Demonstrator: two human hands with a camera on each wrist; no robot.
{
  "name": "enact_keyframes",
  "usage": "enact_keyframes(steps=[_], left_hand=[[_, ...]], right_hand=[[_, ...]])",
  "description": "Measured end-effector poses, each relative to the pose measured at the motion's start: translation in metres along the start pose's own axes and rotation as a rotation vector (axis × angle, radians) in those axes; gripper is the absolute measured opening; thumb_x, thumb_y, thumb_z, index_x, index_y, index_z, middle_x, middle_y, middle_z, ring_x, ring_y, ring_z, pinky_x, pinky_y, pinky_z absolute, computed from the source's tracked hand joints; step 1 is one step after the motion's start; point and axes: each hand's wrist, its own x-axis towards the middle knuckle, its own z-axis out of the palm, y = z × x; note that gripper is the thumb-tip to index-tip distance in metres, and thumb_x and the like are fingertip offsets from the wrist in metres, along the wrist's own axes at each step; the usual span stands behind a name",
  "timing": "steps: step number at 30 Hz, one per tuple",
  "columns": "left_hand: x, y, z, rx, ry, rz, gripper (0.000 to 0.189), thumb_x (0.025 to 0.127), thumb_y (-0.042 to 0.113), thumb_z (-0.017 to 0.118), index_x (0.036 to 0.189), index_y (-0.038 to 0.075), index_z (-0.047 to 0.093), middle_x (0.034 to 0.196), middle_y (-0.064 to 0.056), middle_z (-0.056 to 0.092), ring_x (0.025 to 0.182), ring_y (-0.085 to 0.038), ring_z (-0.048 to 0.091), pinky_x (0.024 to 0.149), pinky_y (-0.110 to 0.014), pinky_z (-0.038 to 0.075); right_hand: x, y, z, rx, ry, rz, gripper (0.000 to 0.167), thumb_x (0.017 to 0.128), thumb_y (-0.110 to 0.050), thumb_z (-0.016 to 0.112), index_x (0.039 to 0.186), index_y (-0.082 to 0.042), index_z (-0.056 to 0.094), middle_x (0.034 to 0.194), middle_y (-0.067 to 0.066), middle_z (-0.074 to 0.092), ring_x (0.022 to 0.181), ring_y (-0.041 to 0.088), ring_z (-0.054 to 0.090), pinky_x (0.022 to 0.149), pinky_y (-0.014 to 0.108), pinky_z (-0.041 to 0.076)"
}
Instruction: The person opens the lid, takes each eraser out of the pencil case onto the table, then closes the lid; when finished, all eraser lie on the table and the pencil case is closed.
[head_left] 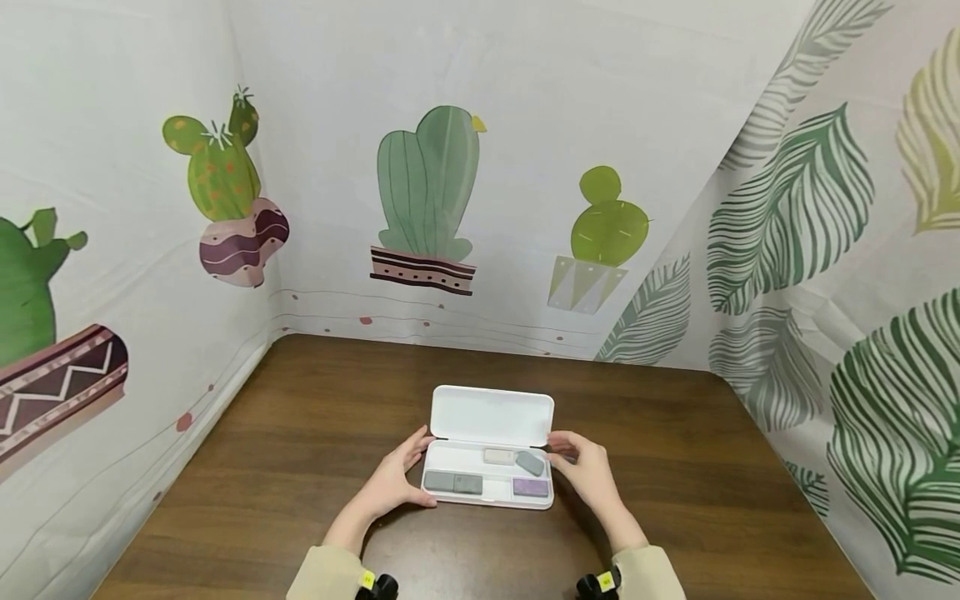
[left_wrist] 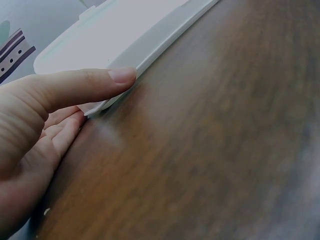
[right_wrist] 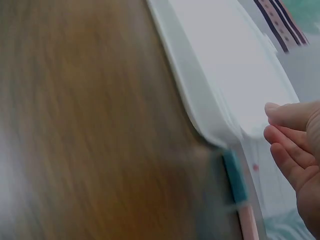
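A white pencil case [head_left: 491, 502] lies on the table with its lid [head_left: 491, 414] raised at the back. Several small eraser-like blocks sit inside, among them a purple block [head_left: 530, 487], a pale block [head_left: 498, 456], a rounded grey-green block [head_left: 529, 463] and grey blocks [head_left: 453, 482] at the front left. My left hand [head_left: 392, 479] holds the left end, its thumb [left_wrist: 121, 76] along the front wall and the other fingers round the side. My right hand [head_left: 588, 468] is at the right end, bent fingertips [right_wrist: 272, 135] close by the lid's corner, with nothing showing between them.
The brown wooden table [head_left: 300, 433] reaches back to a white fabric backdrop [head_left: 322, 167] printed with cacti and leaves. Beige sleeves [head_left: 330, 573] and black wrist devices [head_left: 597, 585] are at the bottom of the head view.
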Motion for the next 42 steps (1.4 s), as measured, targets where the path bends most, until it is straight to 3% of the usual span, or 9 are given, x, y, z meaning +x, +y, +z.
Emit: enact_keyframes(steps=[7, 17, 25, 29, 42], left_hand=[[0.002, 0.001, 0.001, -0.004, -0.005, -0.006, 0.119, 0.057, -0.001, 0.092, 0.150, -0.011, 0.019, 0.147, -0.028, 0.043, 0.138, -0.041, 0.039, 0.117, -0.047, 0.032], [0.002, 0.002, 0.001, 0.028, 0.007, 0.027, 0.118, 0.056, 0.000, 0.092, 0.148, -0.014, 0.020, 0.144, -0.031, 0.045, 0.135, -0.046, 0.040, 0.116, -0.047, 0.034], [0.000, 0.003, 0.001, 0.011, 0.013, 0.001, 0.119, 0.055, 0.000, 0.092, 0.149, -0.012, 0.020, 0.145, -0.028, 0.045, 0.136, -0.043, 0.041, 0.117, -0.042, 0.036], [0.000, 0.004, 0.001, -0.002, 0.009, -0.006, 0.119, 0.055, 0.000, 0.092, 0.150, -0.012, 0.020, 0.146, -0.028, 0.045, 0.137, -0.042, 0.040, 0.117, -0.045, 0.034], [0.000, 0.003, 0.001, 0.008, 0.008, -0.001, 0.119, 0.055, 0.000, 0.092, 0.149, -0.013, 0.020, 0.145, -0.028, 0.045, 0.137, -0.043, 0.041, 0.116, -0.047, 0.034]], right_hand=[[-0.001, -0.018, 0.024, -0.019, -0.118, -0.028, 0.027, 0.080, -0.003, 0.077, 0.106, -0.006, 0.072, 0.102, 0.008, 0.075, 0.095, 0.026, 0.070, 0.087, 0.044, 0.060], [0.002, -0.027, 0.042, -0.072, -0.267, -0.122, 0.031, 0.085, -0.015, 0.074, 0.114, -0.003, 0.069, 0.110, 0.011, 0.073, 0.104, 0.029, 0.068, 0.091, 0.047, 0.058], [0.002, -0.028, 0.049, -0.114, -0.324, -0.117, 0.037, 0.084, -0.021, 0.076, 0.116, -0.002, 0.069, 0.112, 0.011, 0.072, 0.108, 0.028, 0.067, 0.092, 0.046, 0.057], [0.002, -0.029, 0.049, -0.128, -0.337, -0.122, 0.039, 0.083, -0.019, 0.077, 0.117, -0.001, 0.069, 0.114, 0.013, 0.072, 0.110, 0.029, 0.066, 0.092, 0.048, 0.057], [-0.001, -0.032, 0.052, -0.169, -0.320, -0.174, 0.034, 0.080, -0.010, 0.078, 0.112, -0.003, 0.072, 0.110, 0.010, 0.073, 0.105, 0.026, 0.068, 0.089, 0.040, 0.059]])
